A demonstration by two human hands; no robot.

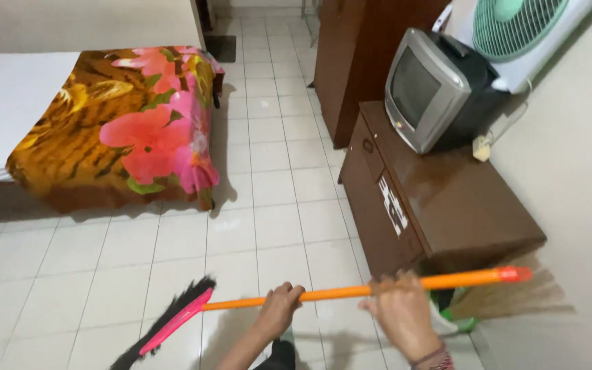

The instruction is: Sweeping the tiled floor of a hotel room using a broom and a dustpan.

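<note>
Sweeping, I judge — my left hand (279, 305) and right hand (400, 312) both clamp the orange broom (330, 293); next, drag its bristles across the tiled floor (268, 171).

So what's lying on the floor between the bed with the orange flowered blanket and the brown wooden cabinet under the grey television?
In the head view, only bare white floor tiles separate the bed from the cabinet.

The room is bright, with soft, even light. The white floor tiles (268, 164) shine a little. A dark shadow lies on the floor beside the bed (104, 130). The brown cabinet (447, 205) top has a pale glare. The picture is a bit fuzzy all over. Both hands and the broom (193, 308) look smeared. Straight lines lean and bend near the edges.
</note>
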